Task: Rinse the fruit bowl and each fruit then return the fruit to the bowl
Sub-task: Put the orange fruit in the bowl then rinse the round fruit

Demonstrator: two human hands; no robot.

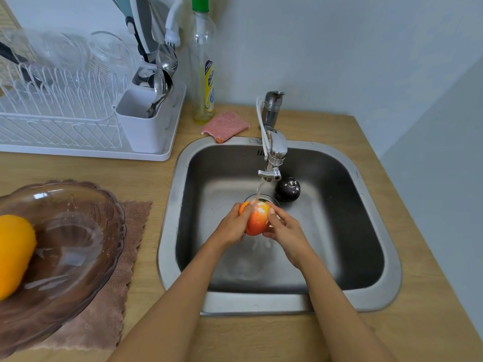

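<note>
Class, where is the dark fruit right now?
In the head view, the dark fruit lies in the sink, right of the drain, behind the hands.

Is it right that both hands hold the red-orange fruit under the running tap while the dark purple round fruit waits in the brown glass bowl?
Not quite. In the head view the dark purple round fruit lies in the steel sink, beside the drain. The brown glass bowl holds an orange fruit. Left hand and right hand do hold the red-orange fruit under the running tap.

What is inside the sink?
In the sink a dark round fruit lies beside the drain, partly hidden by the orange-red fruit both hands hold.
</note>
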